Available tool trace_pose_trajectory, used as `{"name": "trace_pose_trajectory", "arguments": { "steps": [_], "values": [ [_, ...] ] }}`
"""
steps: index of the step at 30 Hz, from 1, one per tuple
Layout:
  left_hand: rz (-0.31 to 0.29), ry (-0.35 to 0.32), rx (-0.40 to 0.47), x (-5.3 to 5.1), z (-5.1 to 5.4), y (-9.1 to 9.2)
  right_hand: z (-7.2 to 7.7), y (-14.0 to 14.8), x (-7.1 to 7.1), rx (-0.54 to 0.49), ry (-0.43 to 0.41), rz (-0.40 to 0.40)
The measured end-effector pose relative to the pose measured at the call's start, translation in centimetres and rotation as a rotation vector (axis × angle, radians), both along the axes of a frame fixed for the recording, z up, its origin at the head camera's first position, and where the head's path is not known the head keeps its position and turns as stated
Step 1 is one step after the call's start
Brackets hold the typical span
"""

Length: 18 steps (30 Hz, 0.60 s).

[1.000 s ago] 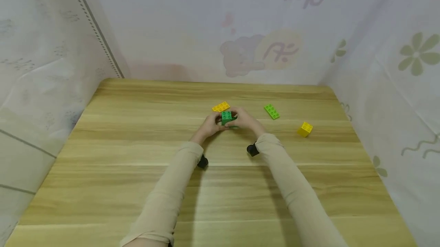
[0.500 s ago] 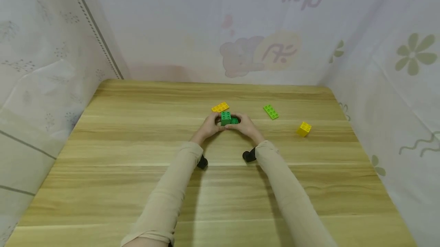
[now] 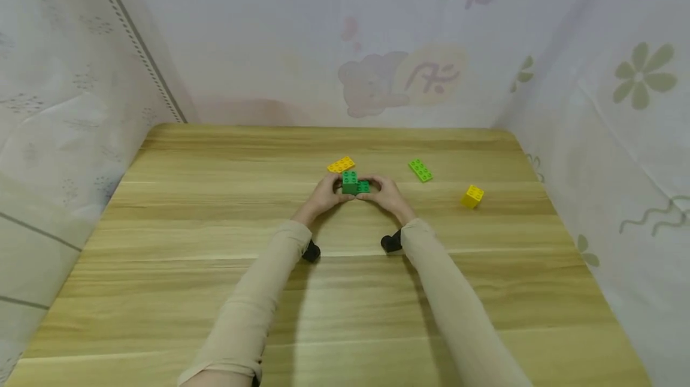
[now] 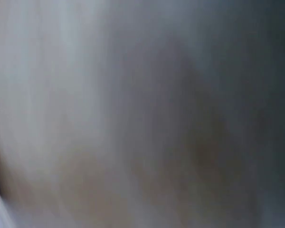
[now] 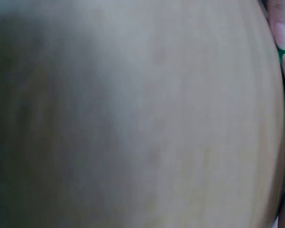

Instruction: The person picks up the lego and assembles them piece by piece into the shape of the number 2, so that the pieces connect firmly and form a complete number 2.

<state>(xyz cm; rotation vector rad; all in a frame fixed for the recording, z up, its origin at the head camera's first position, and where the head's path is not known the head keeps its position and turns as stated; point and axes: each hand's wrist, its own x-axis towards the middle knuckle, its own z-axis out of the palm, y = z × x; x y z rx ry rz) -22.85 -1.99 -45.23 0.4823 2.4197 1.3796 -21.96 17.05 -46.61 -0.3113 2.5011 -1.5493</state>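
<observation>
In the head view, a green building brick [image 3: 350,182] with studs on top stands between the two hands. Just right of it, and lower, shows another green studded piece [image 3: 363,187]; whether the two are joined I cannot tell. My left hand [image 3: 326,193] grips the taller brick from the left, thumb at the near side. From the right, my right hand [image 3: 386,194] holds the lower piece with curled fingers and thumb. The right wrist view catches fingertips [image 5: 281,34] against green plastic at its right edge. Only blurred tabletop fills most of the left wrist view.
A flat orange-yellow brick [image 3: 341,165] lies just behind the left hand. Farther right are a flat light-green brick [image 3: 420,171] and a yellow cube-like brick [image 3: 472,196]. All rest on a wooden table [image 3: 215,315], with patterned cloth [image 3: 259,33] hanging behind and at the sides.
My right hand has shifted its fingers, so the lower green piece shows more plainly beside the taller brick. The left hand keeps its grip. The whole head view has shifted slightly.
</observation>
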Motion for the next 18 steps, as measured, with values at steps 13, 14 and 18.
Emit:
{"name": "trace_pose_trajectory", "arguments": {
  "steps": [13, 14, 18],
  "values": [
    [-0.135, -0.021, -0.074, -1.8, 4.9, -3.4, 0.7, -0.1, 0.2, 0.003, -0.087, -0.051],
    [-0.120, -0.013, -0.070, -1.9, 5.1, -3.5, 0.8, -0.1, 0.2, 0.005, -0.089, -0.053],
    [-0.079, 0.019, -0.072, -2.2, 5.6, -3.9, 0.7, -0.3, 0.2, 0.012, -0.100, -0.052]
  ]
}}
